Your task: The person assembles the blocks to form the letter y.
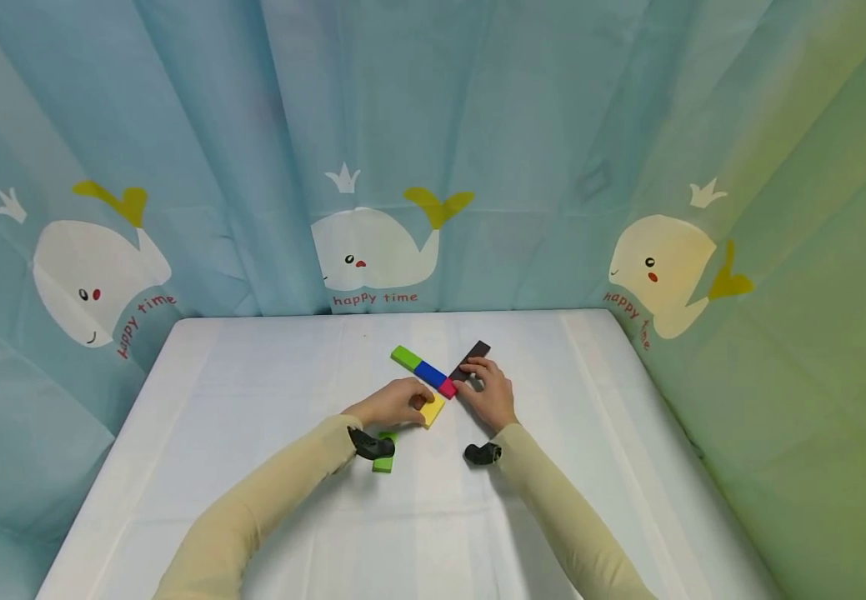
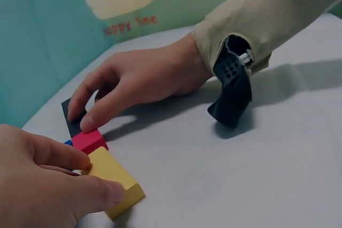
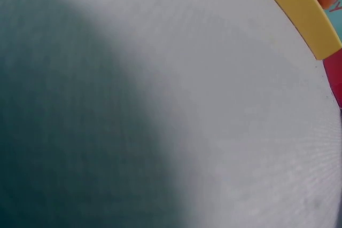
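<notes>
My left hand (image 1: 393,403) pinches a yellow block (image 2: 115,177) between thumb and fingers, low over the table or on it. Its far end is close to a pinkish-red block (image 2: 90,141). My right hand (image 1: 494,398) holds a long black block (image 1: 480,348), with its fingers over the far side and the thumb at the end beside the red block. A blue block (image 1: 430,374) and a green block (image 1: 406,358) continue in a slanting row from the red one. In the right wrist view, the yellow block (image 3: 302,12) and red block show at the right edge; the right hand is hidden.
Another green block (image 1: 382,465) lies under the left wrist, partly covered by a black wrist device (image 1: 372,446). A second black device (image 1: 483,453) is at the right wrist. The white-covered table (image 1: 252,350) meets a blue whale-print curtain (image 1: 252,167) behind.
</notes>
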